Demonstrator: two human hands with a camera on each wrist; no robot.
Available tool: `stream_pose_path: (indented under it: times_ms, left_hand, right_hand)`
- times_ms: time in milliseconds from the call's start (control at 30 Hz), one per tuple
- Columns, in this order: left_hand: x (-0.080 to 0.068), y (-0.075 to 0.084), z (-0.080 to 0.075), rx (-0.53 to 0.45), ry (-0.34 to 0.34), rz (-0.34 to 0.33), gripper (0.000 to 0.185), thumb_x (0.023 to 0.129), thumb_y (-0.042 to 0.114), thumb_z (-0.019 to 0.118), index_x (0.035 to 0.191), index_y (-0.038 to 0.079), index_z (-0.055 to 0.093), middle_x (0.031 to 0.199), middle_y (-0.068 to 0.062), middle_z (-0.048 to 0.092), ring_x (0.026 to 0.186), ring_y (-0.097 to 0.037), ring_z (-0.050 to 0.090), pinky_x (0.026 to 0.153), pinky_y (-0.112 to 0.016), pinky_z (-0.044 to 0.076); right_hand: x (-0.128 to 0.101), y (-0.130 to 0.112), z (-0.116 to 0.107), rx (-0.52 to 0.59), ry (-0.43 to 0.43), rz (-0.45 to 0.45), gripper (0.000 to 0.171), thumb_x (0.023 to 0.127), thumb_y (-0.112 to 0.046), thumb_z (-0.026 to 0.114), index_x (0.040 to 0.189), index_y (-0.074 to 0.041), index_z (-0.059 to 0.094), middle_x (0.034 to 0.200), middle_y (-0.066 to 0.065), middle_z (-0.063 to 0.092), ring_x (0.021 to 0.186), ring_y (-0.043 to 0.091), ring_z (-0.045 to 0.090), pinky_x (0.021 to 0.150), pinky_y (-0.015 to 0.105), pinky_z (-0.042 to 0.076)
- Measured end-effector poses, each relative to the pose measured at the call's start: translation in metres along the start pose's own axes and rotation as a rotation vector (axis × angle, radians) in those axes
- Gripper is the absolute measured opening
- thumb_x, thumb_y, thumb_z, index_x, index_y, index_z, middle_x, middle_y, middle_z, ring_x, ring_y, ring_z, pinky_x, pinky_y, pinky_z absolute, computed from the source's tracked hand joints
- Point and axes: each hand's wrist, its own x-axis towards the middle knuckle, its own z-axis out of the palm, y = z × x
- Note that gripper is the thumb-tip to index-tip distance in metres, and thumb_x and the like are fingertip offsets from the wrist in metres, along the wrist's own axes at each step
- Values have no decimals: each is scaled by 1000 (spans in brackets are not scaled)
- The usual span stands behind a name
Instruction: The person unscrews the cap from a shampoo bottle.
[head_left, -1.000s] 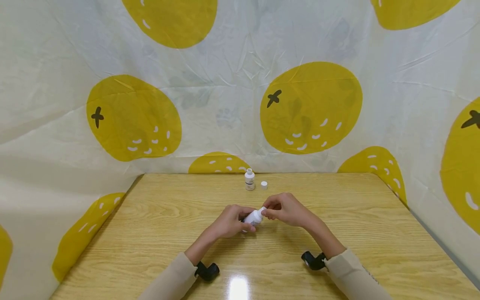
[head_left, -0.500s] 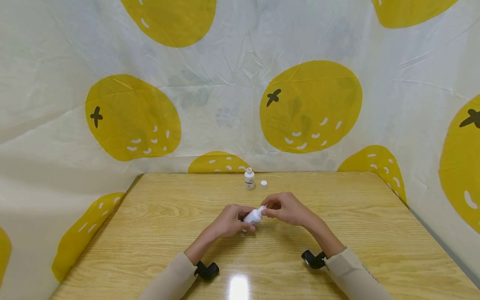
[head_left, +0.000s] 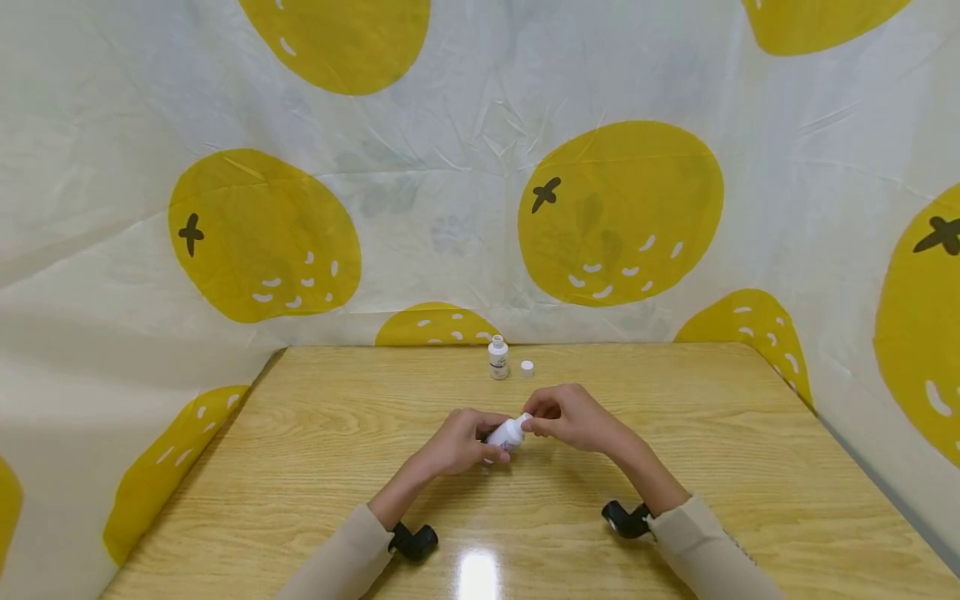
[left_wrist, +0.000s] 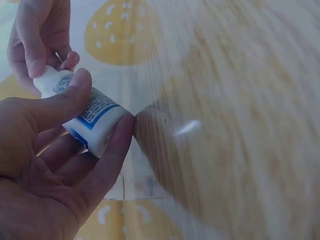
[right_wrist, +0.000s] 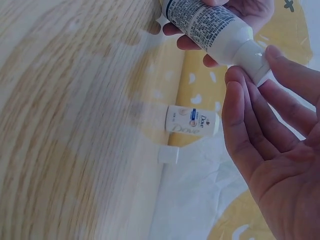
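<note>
My left hand (head_left: 457, 443) grips a small white bottle (head_left: 507, 435) with dense printed text and a blue band, seen close in the left wrist view. The bottle is tilted, its top toward my right hand (head_left: 576, 419). At that top, the thumb and fingers of the right hand pinch a white cap (right_wrist: 252, 61), which sits on the bottle's neck. Part of the bottle's body is hidden by the left fingers. Behind the hands a second white bottle (head_left: 498, 358) with a Dove label stands upright with its neck bare. Right beside it lies a loose white cap (head_left: 527, 368).
The wooden table (head_left: 345, 408) has a glossy top with a bright reflection near its front. A white curtain (head_left: 450, 225) printed with yellow fruit hangs behind the table and along its sides. Black wrist cameras (head_left: 415, 543) are strapped at both beige sleeves (head_left: 708, 542).
</note>
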Motion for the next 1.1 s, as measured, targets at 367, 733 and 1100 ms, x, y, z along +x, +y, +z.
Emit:
stream_pose_path:
  times_ms: [367, 733, 1100]
  left_hand:
    - [0, -1, 1, 29, 7, 10, 43, 87, 13, 83, 128, 17, 74, 107, -2, 78, 85, -4, 66, 65, -21, 57]
    - [0, -1, 0, 50, 10, 22, 40, 87, 14, 84, 126, 19, 75, 105, 0, 78, 84, -4, 66, 68, -21, 56]
    - [-1, -2, -1, 16, 6, 24, 43, 87, 12, 83, 128, 17, 74, 107, -4, 78, 83, -4, 67, 62, -22, 58]
  right_hand:
    - [-1, -1, 1, -13, 33, 53, 22, 96, -28, 75, 103, -7, 76, 87, 8, 76, 71, 9, 66, 62, 23, 54]
    - [0, 0, 2, 24, 12, 38, 20, 97, -23, 73, 99, -4, 77, 84, 10, 76, 72, 25, 70, 60, 24, 54]
    - [-1, -2, 1, 5, 12, 23, 21, 97, -23, 74, 102, -4, 77, 90, 16, 77, 72, 13, 68, 63, 23, 55]
